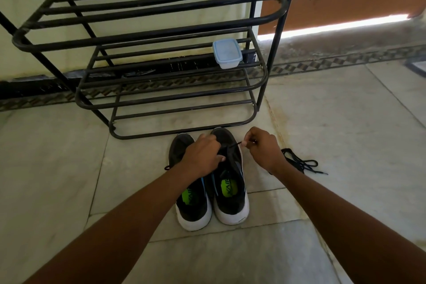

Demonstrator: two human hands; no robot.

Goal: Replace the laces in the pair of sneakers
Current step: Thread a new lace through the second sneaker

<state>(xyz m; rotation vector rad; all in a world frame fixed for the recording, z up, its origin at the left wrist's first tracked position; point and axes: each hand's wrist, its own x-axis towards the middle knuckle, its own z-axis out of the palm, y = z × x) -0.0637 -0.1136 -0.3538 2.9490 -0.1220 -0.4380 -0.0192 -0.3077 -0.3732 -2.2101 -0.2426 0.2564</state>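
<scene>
Black mesh sneakers with white soles (pixel 231 200) sit paired on pale tiles. Right hand (pixel 262 148) pinches a black lace (pixel 235 144); left hand (pixel 202 157) grips the shoe's eyelet area.

- Two black mesh sneakers with white soles, left sneaker (pixel 192 193) and right sneaker (pixel 231 191), side by side on pale stone floor (pixel 322 122), toes toward black metal tube shoe rack (pixel 147 37).
- Left hand (pixel 201 155) rests on the right sneaker's tongue area.
- Right hand (pixel 262 147) pinches thin black lace end (pixel 235 144).
- Loose black lace (pixel 299 161) lies on floor just right of the right hand's wrist.
- Clear lidded plastic box (pixel 227 53) on rack's middle shelf.
</scene>
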